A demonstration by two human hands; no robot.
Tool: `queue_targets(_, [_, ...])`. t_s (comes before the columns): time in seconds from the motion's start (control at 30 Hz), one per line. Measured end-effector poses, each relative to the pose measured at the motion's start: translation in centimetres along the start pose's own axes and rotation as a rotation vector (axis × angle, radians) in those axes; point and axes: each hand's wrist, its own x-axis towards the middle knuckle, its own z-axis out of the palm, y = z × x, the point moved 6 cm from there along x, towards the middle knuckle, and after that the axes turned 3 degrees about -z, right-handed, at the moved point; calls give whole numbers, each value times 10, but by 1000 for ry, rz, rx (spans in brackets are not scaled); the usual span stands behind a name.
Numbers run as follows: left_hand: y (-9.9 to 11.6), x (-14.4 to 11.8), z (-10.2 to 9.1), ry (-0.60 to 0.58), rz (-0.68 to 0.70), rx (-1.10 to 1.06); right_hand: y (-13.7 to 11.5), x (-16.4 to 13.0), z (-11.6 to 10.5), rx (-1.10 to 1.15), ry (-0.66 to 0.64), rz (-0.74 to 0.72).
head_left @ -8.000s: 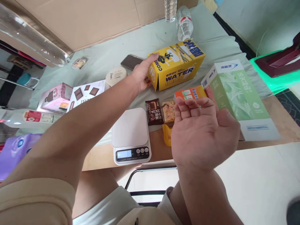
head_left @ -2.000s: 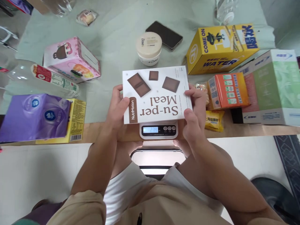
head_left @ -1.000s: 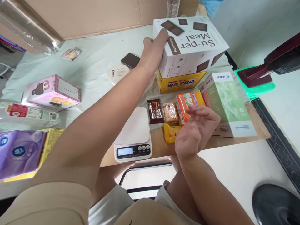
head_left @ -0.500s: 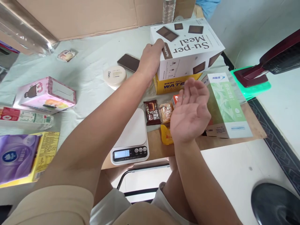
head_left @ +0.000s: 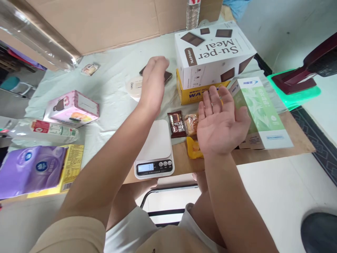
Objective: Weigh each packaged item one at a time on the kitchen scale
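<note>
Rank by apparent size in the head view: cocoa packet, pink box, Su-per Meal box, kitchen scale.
Su-per Meal box
Pink box and kitchen scale: too close to rank
Cocoa packet

Smooth, matt cardboard Su-per Meal box (head_left: 214, 54)

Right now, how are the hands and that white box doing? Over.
Left hand open, apart from white box. Right hand open, palm up. White box resting on yellow box. Phone partly hidden behind left hand.
</note>
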Motion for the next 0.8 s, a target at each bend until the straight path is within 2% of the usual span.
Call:
queue_targets(0.1, [16, -54, -53, -172, 9, 85, -7, -7, 3, -30, -70, 35])
queue_targets(0.13, [20, -70, -73, -183, 23, 116, -9, -11, 6, -62, -101, 40])
queue_targets(0.2, [22, -95, -118, -92, 10, 110, -11, -21, 13, -112, -166, 57])
queue_targets(0.3, [14, -114, -177, 120, -30, 43, -6, -44, 33, -136, -251, 96])
queue_targets(0.4, [-3, -117, -211, 206, -43, -13, 7, -67, 56, -172, -288, 110])
queue_targets(0.5, [-30, -118, -219, 166, -176, -94, 23, -81, 74, -253, -292, 113])
queue_targets(0.63, [-59, -125, -201, 67, -440, -231, 33, -85, 89, -312, -350, 161])
queue_targets(0.73, [-61, -125, -190, -11, -469, -336, 30, -84, 91, -341, -345, 161])
queue_targets(0.8, [-59, -122, -189, -45, -440, -341, 28, -82, 91, -394, -313, 123])
